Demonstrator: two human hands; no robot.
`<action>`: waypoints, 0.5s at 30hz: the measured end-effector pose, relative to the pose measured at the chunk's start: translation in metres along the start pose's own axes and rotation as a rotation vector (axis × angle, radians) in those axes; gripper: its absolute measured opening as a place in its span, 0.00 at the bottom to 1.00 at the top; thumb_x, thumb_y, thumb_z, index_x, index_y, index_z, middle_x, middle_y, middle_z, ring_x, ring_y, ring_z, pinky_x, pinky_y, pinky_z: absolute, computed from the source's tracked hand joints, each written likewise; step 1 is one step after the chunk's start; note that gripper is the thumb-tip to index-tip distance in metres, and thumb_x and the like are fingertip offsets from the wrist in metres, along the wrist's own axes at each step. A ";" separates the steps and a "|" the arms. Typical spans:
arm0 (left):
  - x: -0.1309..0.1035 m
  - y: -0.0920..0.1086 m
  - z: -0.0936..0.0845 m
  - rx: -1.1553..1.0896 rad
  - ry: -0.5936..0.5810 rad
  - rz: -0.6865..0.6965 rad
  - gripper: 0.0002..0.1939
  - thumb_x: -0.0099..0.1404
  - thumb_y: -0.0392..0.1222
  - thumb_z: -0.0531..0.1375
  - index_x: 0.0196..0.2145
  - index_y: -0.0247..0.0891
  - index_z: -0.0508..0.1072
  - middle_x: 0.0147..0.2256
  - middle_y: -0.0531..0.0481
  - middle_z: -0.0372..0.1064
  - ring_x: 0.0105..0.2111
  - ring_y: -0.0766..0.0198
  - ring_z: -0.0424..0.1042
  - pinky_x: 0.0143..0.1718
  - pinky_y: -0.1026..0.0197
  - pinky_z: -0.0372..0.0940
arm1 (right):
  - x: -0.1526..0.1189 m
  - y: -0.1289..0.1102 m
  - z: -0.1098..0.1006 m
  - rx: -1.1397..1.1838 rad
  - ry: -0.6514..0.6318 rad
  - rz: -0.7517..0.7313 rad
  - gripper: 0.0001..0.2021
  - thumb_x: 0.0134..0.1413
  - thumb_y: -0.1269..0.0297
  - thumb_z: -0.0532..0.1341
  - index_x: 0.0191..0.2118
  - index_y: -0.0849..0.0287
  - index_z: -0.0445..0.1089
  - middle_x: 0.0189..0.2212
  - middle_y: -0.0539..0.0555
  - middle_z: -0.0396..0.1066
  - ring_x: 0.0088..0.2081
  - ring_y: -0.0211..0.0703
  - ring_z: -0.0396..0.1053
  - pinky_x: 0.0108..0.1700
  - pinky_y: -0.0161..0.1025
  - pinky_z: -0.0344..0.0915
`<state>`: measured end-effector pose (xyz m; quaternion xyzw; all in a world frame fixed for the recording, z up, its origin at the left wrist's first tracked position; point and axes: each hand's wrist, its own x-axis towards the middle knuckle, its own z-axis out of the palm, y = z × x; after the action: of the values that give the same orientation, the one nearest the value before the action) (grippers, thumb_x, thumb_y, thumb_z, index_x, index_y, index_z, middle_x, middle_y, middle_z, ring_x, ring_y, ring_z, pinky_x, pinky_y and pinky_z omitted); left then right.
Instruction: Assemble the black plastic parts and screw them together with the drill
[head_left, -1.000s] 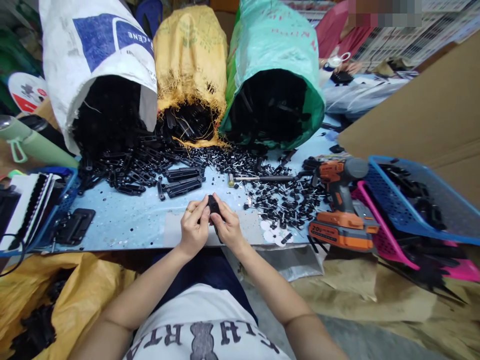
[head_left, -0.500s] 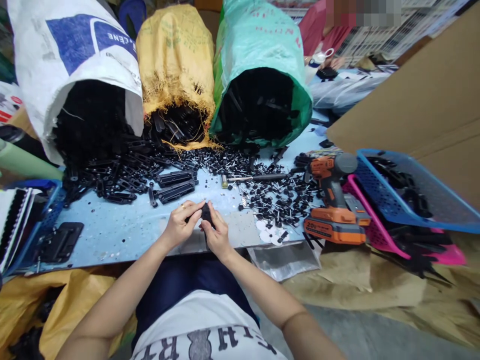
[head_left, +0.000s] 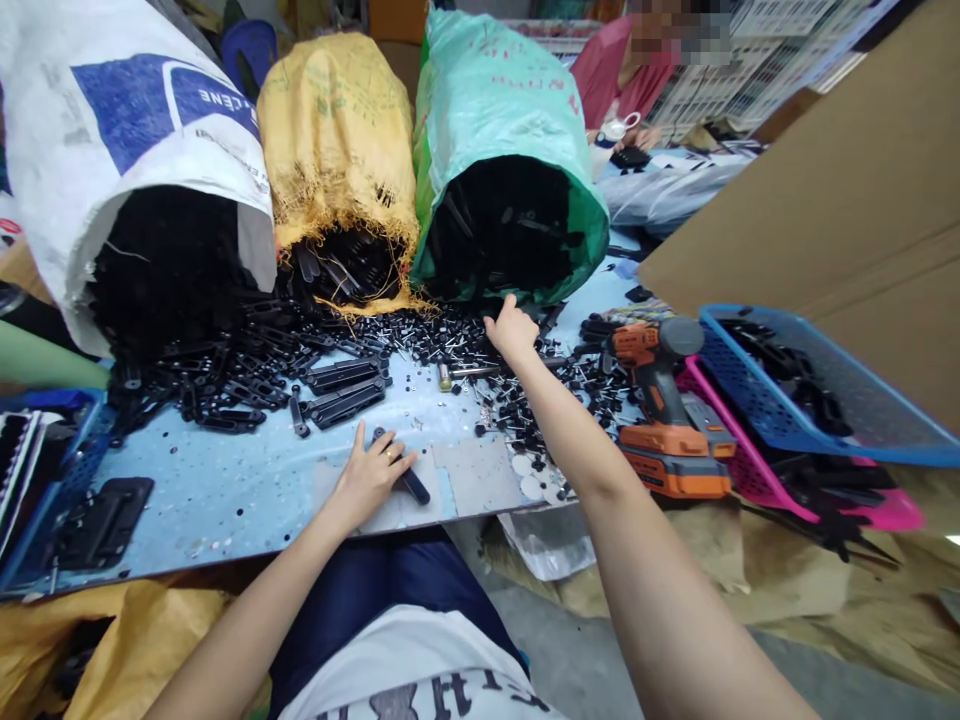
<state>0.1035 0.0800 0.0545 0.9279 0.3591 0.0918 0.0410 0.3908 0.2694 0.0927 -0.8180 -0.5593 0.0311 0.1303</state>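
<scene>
My left hand (head_left: 371, 475) rests near the table's front edge, fingers spread over a black elongated part (head_left: 413, 485) that lies on a grey patch. Farther off, my right hand (head_left: 513, 330) reaches to the pile of small black-headed pins (head_left: 450, 335) just below the mouth of the green sack (head_left: 510, 90); its fingertips are partly hidden among dark pieces. Between the hands lies a hammer (head_left: 472, 371) with a brassy head. Several long black parts (head_left: 349, 400) sit side by side beyond my left hand.
A white sack (head_left: 45, 150) and a yellow sack (head_left: 337, 120) spill black parts at the back. An orange cordless drill (head_left: 667, 440), a blue basket (head_left: 795, 430) and a pink basket (head_left: 727, 450) stand right. A person in red (head_left: 600, 70) sits behind.
My hands have parted. The right one moved forward to the pins by the green sack, while the left lowered the black part onto the table. The view has shifted slightly.
</scene>
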 end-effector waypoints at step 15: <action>-0.011 0.017 0.004 -0.118 -0.150 -0.183 0.18 0.66 0.41 0.52 0.53 0.37 0.63 0.43 0.43 0.67 0.44 0.57 0.65 0.43 0.55 0.60 | -0.153 0.048 -0.028 0.412 -0.670 -0.822 0.15 0.54 0.54 0.59 0.44 0.58 0.68 0.36 0.54 0.73 0.34 0.41 0.70 0.36 0.36 0.62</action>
<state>0.1073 0.0596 0.0518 0.8914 0.4324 0.0390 0.1302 0.3831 0.1065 0.0928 -0.4364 -0.8248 0.3441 0.1040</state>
